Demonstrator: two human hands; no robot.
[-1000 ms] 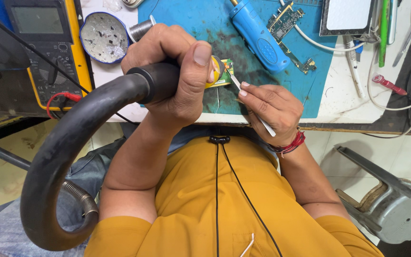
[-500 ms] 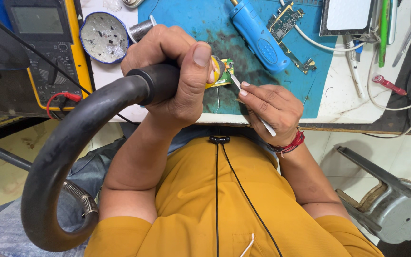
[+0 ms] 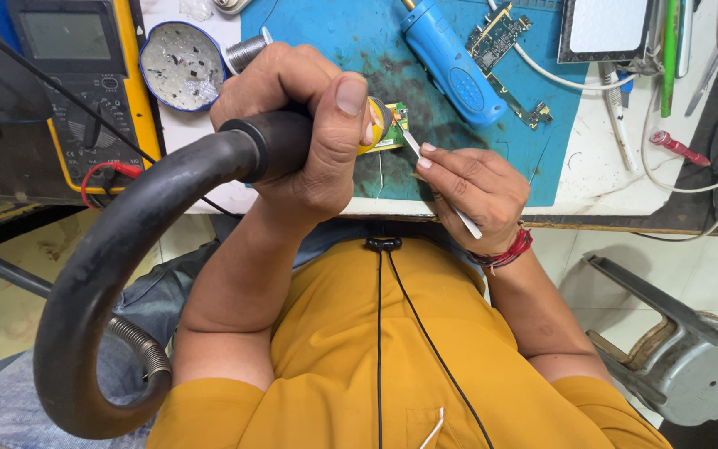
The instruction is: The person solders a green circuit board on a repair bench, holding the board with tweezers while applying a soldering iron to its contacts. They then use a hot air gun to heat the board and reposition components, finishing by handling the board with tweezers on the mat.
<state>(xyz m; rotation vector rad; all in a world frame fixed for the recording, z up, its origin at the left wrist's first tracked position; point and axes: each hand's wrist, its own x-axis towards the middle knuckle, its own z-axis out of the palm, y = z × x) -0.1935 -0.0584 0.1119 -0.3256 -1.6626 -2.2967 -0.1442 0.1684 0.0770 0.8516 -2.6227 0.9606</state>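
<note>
Right now left hand [image 3: 309,125] grips hot-air nozzle [image 3: 247,51], hiding small board [image 3: 392,125]; right hand [image 3: 475,187] pinches tweezers [image 3: 413,143], multimeter [image 3: 76,75] nearby

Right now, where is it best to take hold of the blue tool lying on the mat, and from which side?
Grip the blue tool at its thick middle, coming from above with fingers across its width. It lies flat and slanted on the blue mat; a circuit board crowds its right side.

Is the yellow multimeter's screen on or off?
Apparently off: the multimeter screen is blank grey with no digits showing, though red and black leads are plugged in.
</note>
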